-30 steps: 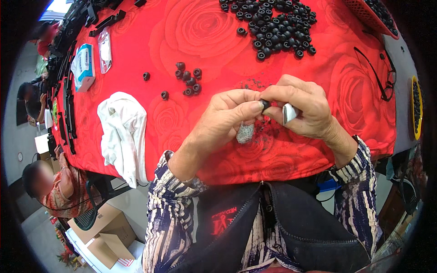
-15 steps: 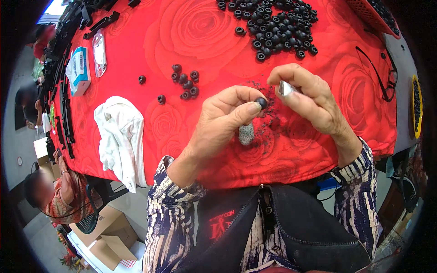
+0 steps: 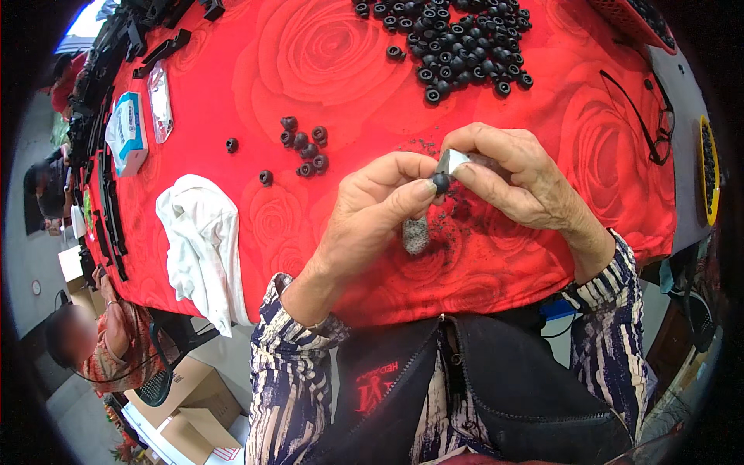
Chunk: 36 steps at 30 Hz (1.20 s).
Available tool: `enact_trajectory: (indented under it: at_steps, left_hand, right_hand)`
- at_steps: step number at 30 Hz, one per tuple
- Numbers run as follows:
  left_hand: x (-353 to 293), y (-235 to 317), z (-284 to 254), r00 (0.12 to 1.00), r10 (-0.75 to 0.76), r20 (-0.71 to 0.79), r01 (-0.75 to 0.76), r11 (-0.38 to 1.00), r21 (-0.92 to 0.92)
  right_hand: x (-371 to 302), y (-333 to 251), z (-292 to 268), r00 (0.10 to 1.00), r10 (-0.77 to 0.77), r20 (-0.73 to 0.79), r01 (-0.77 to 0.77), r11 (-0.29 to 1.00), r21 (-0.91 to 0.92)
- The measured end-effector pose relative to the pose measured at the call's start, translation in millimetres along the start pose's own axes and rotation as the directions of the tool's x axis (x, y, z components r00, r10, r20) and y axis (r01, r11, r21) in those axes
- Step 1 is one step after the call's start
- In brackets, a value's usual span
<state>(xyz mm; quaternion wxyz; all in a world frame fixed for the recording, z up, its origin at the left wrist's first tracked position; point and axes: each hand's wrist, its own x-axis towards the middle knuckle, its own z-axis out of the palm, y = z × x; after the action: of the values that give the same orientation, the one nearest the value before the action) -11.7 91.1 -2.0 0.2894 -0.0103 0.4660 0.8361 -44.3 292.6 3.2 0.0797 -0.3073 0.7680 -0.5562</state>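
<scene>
Between the thumb and fingertips of my left hand (image 3: 368, 209) sits a small round black plastic knob (image 3: 440, 183). My right hand (image 3: 515, 180) pinches a small flat silvery blade-like piece (image 3: 452, 162), whose exact kind I cannot make out. Its edge lies against the top of the knob, or right at it. Below my left fingertips a grey speckled lump (image 3: 416, 236) rests on the red cloth. Black crumbs (image 3: 457, 209) are scattered around it, under both hands.
A heap of black knobs (image 3: 465, 54) lies at the far side, and a smaller group (image 3: 304, 147) left of centre. A white cloth (image 3: 198, 240), a tissue pack (image 3: 130, 136), eyeglasses (image 3: 659, 143), a red basket (image 3: 632, 23) and a yellow-rimmed tray (image 3: 705, 170) surround the work area. Another person (image 3: 108, 341) sits at left.
My right hand has moved left and brought the silvery piece from apart to the knob. My left hand keeps its pinch on the knob. The whole view has shifted slightly.
</scene>
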Motion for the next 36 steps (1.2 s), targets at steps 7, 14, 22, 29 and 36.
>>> enact_trajectory:
  at_steps: [7,14,22,29,36]
  left_hand:
    - [-0.3,1.8,0.6,0.999,-0.039,-0.010,0.040,0.999,0.021]
    - [0.1,-1.6,0.0,1.000,-0.011,0.005,0.011,1.000,0.011]
    - [0.1,-2.6,0.3,0.998,-0.060,-0.005,0.060,0.998,-0.030]
    - [8.0,-3.3,-13.6,1.000,-0.006,0.002,0.007,0.963,-0.271]
    - [3.3,-2.9,-0.6,0.996,-0.070,-0.058,0.051,0.961,-0.272]
  right_hand:
    - [0.2,-1.5,-2.3,0.999,0.009,0.033,-0.009,1.000,0.003]
    - [1.0,-0.4,-2.5,0.998,-0.044,0.038,0.045,0.999,-0.020]
    - [1.5,2.3,-3.5,0.994,-0.092,0.062,0.094,0.995,-0.022]
    - [-2.1,5.9,9.6,0.945,-0.301,0.127,0.317,0.938,-0.142]
    - [0.2,-5.3,-5.9,0.998,0.058,-0.029,-0.057,0.998,0.024]
